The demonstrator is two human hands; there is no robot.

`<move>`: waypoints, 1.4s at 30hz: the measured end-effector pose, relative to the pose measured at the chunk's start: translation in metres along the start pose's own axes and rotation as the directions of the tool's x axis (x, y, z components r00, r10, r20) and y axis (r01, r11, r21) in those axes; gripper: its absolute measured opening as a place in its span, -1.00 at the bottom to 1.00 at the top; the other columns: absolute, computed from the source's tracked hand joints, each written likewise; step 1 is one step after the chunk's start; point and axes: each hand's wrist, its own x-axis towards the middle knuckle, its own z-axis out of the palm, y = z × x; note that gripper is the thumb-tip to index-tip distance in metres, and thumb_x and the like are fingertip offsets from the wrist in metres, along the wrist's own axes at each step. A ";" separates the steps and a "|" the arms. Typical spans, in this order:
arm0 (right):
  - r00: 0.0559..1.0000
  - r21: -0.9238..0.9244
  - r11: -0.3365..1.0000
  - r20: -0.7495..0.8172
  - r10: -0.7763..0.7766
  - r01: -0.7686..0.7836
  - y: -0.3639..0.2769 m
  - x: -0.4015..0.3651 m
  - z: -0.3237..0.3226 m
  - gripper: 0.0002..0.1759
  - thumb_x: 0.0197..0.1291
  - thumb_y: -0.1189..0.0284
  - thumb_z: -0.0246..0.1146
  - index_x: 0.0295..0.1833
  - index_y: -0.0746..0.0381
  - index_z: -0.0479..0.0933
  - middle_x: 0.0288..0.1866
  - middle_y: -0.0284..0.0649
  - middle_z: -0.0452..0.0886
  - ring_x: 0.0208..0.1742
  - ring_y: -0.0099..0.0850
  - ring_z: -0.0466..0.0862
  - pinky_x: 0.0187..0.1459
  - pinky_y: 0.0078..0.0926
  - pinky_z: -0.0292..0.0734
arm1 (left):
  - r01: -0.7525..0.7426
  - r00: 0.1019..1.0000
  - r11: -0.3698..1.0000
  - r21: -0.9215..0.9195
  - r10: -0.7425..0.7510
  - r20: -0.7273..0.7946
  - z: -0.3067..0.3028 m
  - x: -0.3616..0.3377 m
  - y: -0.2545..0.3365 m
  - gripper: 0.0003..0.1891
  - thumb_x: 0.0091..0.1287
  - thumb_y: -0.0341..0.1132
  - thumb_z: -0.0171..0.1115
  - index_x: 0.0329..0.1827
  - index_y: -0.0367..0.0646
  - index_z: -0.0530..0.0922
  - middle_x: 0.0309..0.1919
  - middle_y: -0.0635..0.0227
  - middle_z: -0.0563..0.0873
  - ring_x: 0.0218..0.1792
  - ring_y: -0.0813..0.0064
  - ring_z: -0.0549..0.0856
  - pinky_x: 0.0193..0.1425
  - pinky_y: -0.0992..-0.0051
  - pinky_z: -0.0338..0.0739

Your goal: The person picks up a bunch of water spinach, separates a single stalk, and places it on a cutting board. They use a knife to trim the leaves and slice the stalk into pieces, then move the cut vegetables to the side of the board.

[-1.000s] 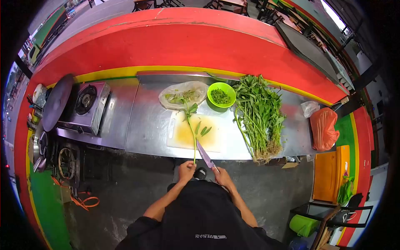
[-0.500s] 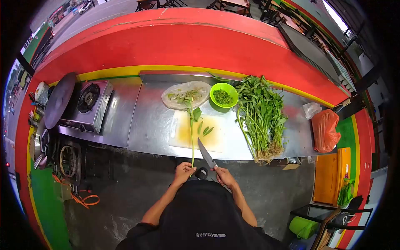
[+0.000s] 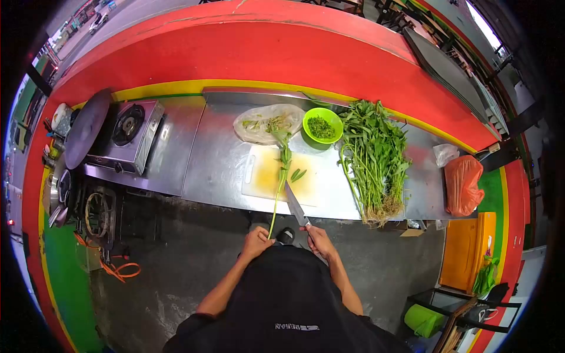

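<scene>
Left hand (image 3: 256,240): pinching one stalk (image 3: 275,210)
Right hand (image 3: 319,240): gripping one knife (image 3: 295,206)
Board (image 3: 263,183): one, yellow-stained
Bowl (image 3: 338,125): one, green
Counter (image 3: 213,170): metal
Room: red wall (image 3: 265,53), dark floor (image 3: 182,265)

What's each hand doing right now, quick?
Left hand: closed, holding a stem by its lower end.
Right hand: closed, holding a knife by its handle.

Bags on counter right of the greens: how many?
2: a white bag, and an orange bag just below it in the picture. Others may be hidden behind them.
</scene>
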 end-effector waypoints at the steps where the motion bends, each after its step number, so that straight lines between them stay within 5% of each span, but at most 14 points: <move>1: 1.000 -0.006 1.000 -0.002 -0.010 0.010 0.002 0.001 -0.001 -0.44 0.53 -0.03 -0.04 0.19 0.23 0.53 -0.73 -0.46 0.27 -0.77 -0.65 0.16 -0.73 -0.59 -0.04 | -0.036 0.999 0.999 0.028 0.036 -0.006 0.004 0.003 -0.008 -0.65 0.09 -0.26 0.59 -0.22 -0.21 0.59 -0.54 0.38 0.70 -0.49 0.62 0.66 -0.40 0.50 0.57; 8: 0.999 -0.025 0.999 -0.014 -0.040 0.040 0.010 0.002 -0.002 -0.46 0.53 -0.02 -0.03 0.19 0.21 0.54 -0.73 -0.47 0.26 -0.77 -0.65 0.17 -0.72 -0.59 -0.02 | 0.030 0.999 0.990 -0.140 -0.028 0.016 0.012 0.002 -0.009 -0.65 0.26 -0.27 0.48 -0.06 -0.30 0.58 -0.49 0.33 0.72 -0.48 0.61 0.69 -0.41 0.54 0.57; 15: 0.998 -0.048 0.998 -0.047 -0.048 0.046 0.010 -0.003 -0.002 -0.46 0.53 -0.01 -0.03 0.21 0.23 0.54 -0.74 -0.46 0.26 -0.77 -0.65 0.18 -0.72 -0.60 0.00 | -0.027 0.998 0.995 -0.094 0.021 -0.065 0.009 -0.001 0.004 -0.66 0.30 -0.27 0.44 -0.03 -0.33 0.58 -0.40 0.27 0.77 -0.43 0.59 0.72 -0.36 0.53 0.59; 20: 0.999 -0.019 0.999 -0.032 -0.042 0.041 0.008 -0.006 -0.001 -0.45 0.53 0.00 -0.01 0.19 0.27 0.54 -0.74 -0.45 0.27 -0.77 -0.65 0.20 -0.73 -0.60 0.03 | -0.137 0.984 0.934 -0.330 0.166 0.063 0.016 0.003 0.007 -0.75 0.45 -0.37 0.24 0.07 -0.35 0.55 -0.26 0.20 0.79 -0.36 0.54 0.74 -0.24 0.52 0.62; 23: 0.998 -0.007 0.999 -0.048 -0.046 0.046 0.012 -0.004 -0.002 -0.45 0.52 0.00 0.00 0.19 0.28 0.54 -0.74 -0.45 0.27 -0.77 -0.65 0.19 -0.73 -0.60 0.03 | -0.087 0.987 0.930 -0.356 0.130 0.099 0.018 0.003 0.013 -0.77 0.49 -0.39 0.18 0.10 -0.36 0.53 -0.23 0.18 0.79 -0.35 0.52 0.74 -0.24 0.51 0.63; 32: 0.998 -0.002 0.999 -0.047 -0.032 0.032 0.011 -0.005 -0.004 -0.45 0.53 0.00 -0.01 0.21 0.27 0.53 -0.73 -0.46 0.27 -0.78 -0.65 0.19 -0.74 -0.59 0.00 | 0.027 0.995 0.961 -0.277 0.000 0.099 0.033 0.012 -0.004 -0.73 0.47 -0.37 0.21 0.08 -0.39 0.52 -0.22 0.17 0.79 -0.35 0.52 0.76 -0.30 0.51 0.62; 42: 0.998 -0.009 0.998 -0.028 -0.056 0.056 0.011 -0.001 -0.006 -0.47 0.54 0.02 -0.01 0.20 0.27 0.52 -0.73 -0.45 0.27 -0.77 -0.64 0.20 -0.74 -0.59 0.02 | -0.044 0.999 0.977 -0.207 0.049 0.018 0.039 0.022 -0.012 -0.75 0.43 -0.38 0.24 0.06 -0.38 0.54 -0.26 0.17 0.79 -0.34 0.51 0.77 -0.27 0.52 0.68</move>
